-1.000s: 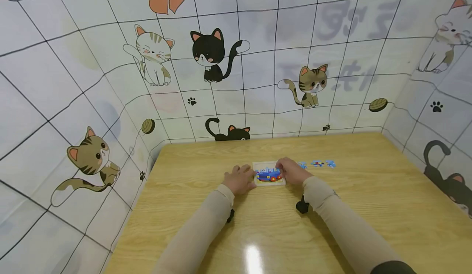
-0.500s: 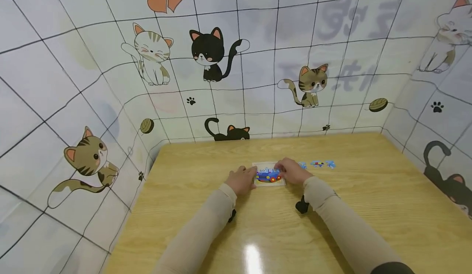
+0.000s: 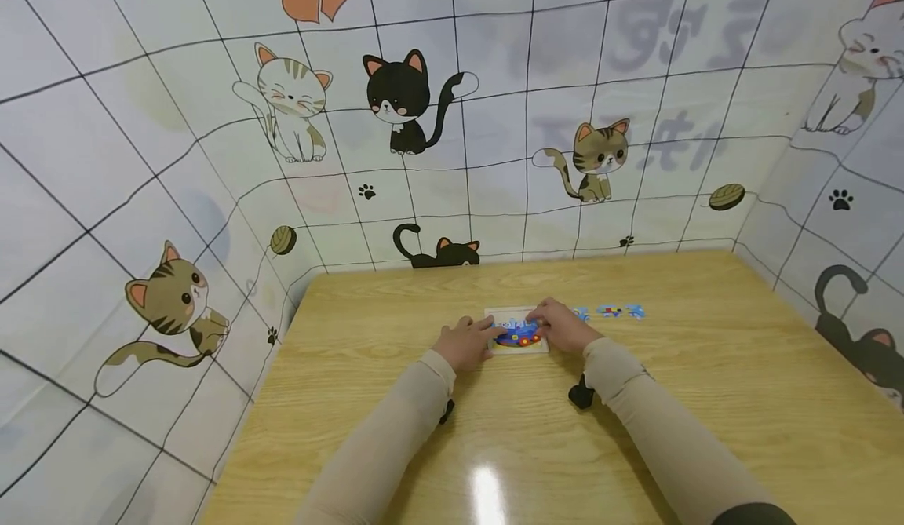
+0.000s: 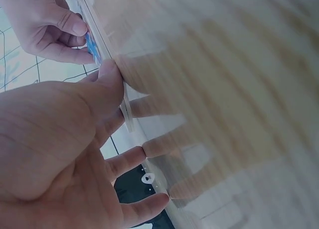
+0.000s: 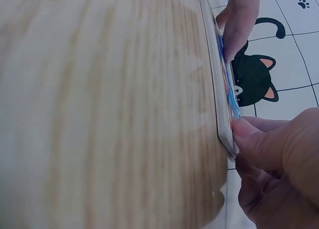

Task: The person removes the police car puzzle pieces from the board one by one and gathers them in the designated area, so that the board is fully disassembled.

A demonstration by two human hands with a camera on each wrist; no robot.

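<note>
A small jigsaw board (image 3: 504, 311) with a pale border lies flat on the table, showing a blue boat picture (image 3: 518, 335) with red and yellow spots. My left hand (image 3: 461, 344) rests at its left side, the index finger reaching over the picture. In the left wrist view its thumb (image 4: 110, 82) touches the board's near edge, the other fingers spread on the tabletop. At the right side my right hand (image 3: 565, 329) pinches a blue puzzle piece (image 5: 232, 102) low over the board, thumb against fingers. Most of that piece is hidden by the fingers.
Several loose blue puzzle pieces (image 3: 610, 311) lie in a row right of the right hand. Wooden table (image 3: 508, 431) extends toward the front. A white cat-print cloth (image 3: 494, 117) hangs behind and along both sides. Black wrist cameras (image 3: 581, 394) sit under the wrists.
My left hand has moved slightly right, its index finger passing from the board's left edge onto the picture. The right hand stays at the board's right side with little movement.
</note>
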